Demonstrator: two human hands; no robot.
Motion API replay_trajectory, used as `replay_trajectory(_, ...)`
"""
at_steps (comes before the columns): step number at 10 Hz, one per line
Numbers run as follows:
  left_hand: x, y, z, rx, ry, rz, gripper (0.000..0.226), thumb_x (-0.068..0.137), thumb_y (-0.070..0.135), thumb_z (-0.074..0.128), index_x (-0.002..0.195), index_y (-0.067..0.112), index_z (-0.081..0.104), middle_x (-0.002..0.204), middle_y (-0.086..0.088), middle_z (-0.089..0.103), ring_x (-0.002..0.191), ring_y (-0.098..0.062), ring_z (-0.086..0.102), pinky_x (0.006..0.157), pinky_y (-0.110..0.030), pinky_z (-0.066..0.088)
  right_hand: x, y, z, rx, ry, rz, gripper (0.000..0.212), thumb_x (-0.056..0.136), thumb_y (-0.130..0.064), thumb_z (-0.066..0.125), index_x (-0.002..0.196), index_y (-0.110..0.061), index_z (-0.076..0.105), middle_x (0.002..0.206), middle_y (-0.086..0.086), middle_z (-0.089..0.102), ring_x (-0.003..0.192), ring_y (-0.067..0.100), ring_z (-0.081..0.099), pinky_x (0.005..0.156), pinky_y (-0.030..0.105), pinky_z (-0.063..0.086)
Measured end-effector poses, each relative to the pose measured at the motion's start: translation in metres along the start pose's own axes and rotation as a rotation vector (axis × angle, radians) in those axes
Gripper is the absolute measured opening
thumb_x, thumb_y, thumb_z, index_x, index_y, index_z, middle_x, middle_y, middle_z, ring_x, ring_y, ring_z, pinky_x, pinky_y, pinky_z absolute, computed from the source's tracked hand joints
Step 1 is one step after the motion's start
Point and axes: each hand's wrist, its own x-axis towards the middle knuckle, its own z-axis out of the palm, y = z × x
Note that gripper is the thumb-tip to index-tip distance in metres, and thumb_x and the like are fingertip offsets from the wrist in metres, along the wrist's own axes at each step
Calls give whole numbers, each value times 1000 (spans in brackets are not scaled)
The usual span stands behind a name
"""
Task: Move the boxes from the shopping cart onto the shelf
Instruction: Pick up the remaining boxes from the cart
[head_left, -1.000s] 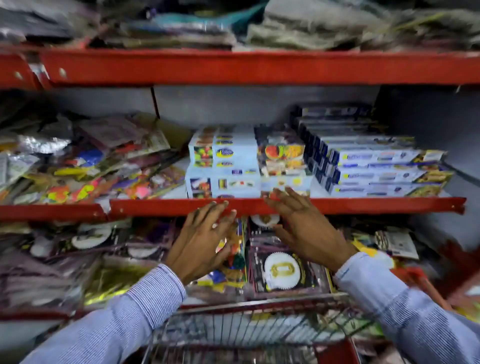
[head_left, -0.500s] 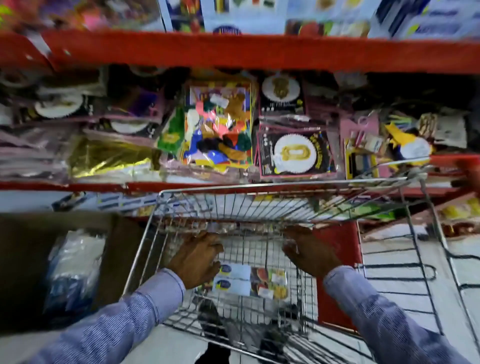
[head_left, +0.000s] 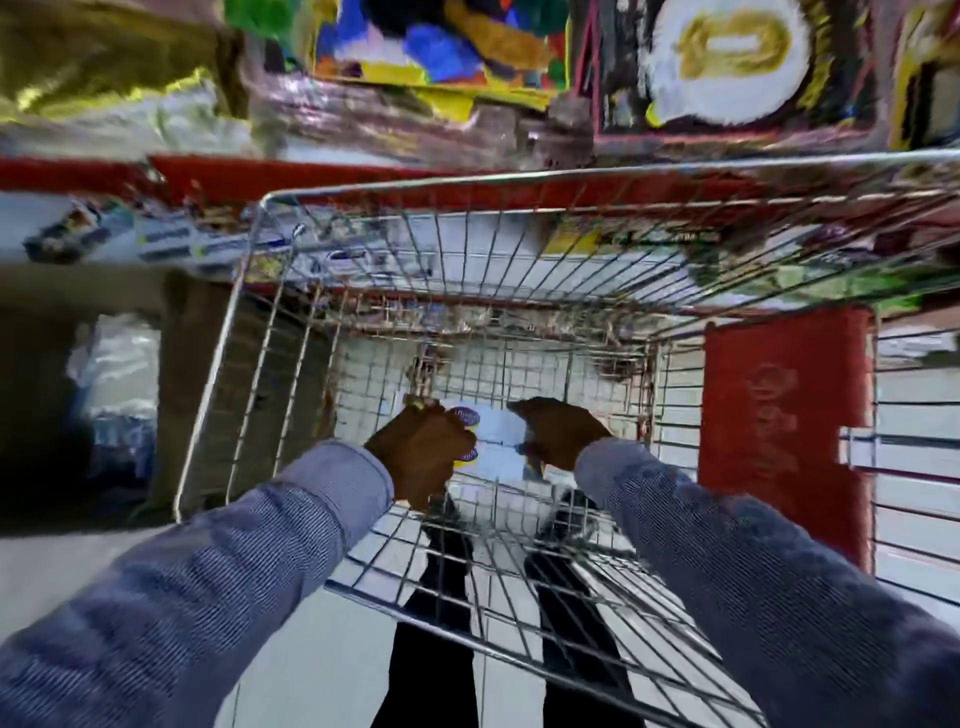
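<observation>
Left hand and right hand clasp opposite ends of a box low in the shopping cart, presumably to lift it level toward the shelf.

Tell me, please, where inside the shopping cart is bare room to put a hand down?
The cart floor is bare wire behind the box, toward the far wall, and right of it. It is crowded where left hand and right hand flank the box.

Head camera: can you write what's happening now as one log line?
step: picking up | left hand: on pale printed cardboard box | right hand: on box | place: inside silver wire shopping cart | red shelf: not reached
</observation>
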Motion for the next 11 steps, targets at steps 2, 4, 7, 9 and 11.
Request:
replay_trajectory(2,18,1,18,3,9,121,12,81,6,55,90,12,61,92,-13,65,84,-35,63,59,-38,47,13,10,-9,-14,37,-33,51,89,-31,60,137,-22,47,135,13,58,118,35,59,97,48,49)
replay_trajectory(4,47,20,26,41,-2,85,19,83,7,56,102,5,59,102,-14,64,91,-34,61,60,-35,37,17,22,-15,-183,152,-46,68,87,-20,59,147,-15,27,138,16,49,119,37,54,88,44,48)
replay_trajectory(7,63,33,30,13,-67,-81,30,82,-6,58,111,0,53,109,-18,63,97,-38,63,62,-38,40,-7,25,-44,-317,392,-129,65,80,-33,62,136,-9,41,125,16,61,111,36,59,90,41,46)
replay_trajectory(9,19,30,-24,-105,167,-4,55,62,14,81,113,4,63,106,-16,69,93,-35,67,74,-40,57,-75,-8,-126,-372,506,-259,58,76,-46,62,122,-12,56,113,14,68,104,33,64,85,37,50)
replay_trajectory(11,-62,33,-124,-144,498,-75,65,53,35,78,113,16,68,104,-11,75,85,-29,73,67,-38,60,-177,-66,-240,-496,668,-372,51,75,-57,62,108,-18,61,95,10,70,89,31,66,67,35,47)
